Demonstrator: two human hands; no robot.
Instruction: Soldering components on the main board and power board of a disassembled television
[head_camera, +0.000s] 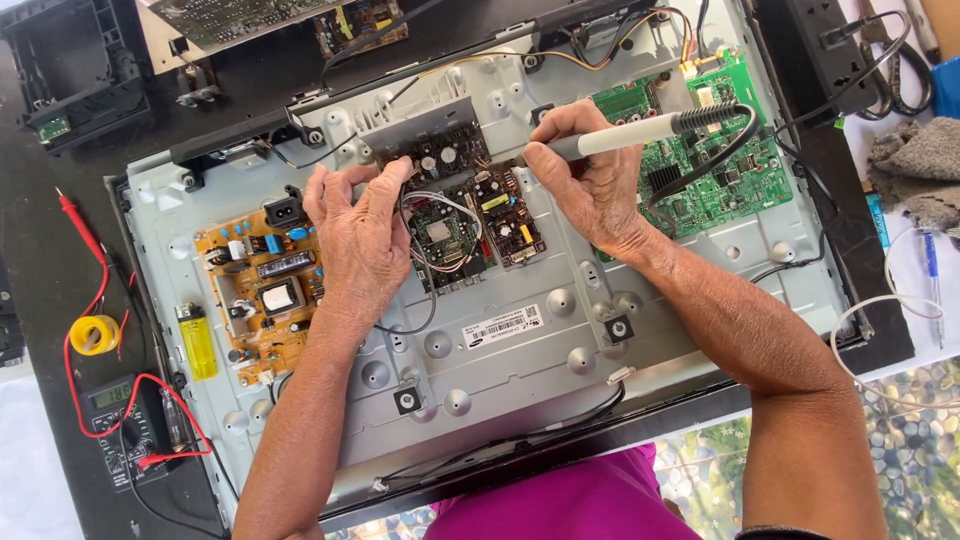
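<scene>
We observe the right hand (590, 180) gripping a soldering iron (640, 132) by its pale grey handle, fingers closed around it pen-fashion, the tip directed leftward toward a small dark circuit board (465, 215) mounted at the centre of a grey metal television chassis (520, 330). The left hand (362, 240) rests on the chassis just beside that board, fingers drawn together at the board's upper left edge; whether they pinch a strand of solder or a component, we cannot tell, as the fingertips are partly hidden. The iron's black cord (720, 155) loops over a green main board (700, 160) at the chassis's right. A tan power supply board (262, 290) sits at the left of the chassis. The chassis lies flat on a black table (40, 250). On the table to the left we note a yellow lighter (197, 342), a yellow reel (95, 335), and a multimeter (125, 425) with red test leads (85, 240). A grey cloth (915, 165) lies at the far right.
</scene>
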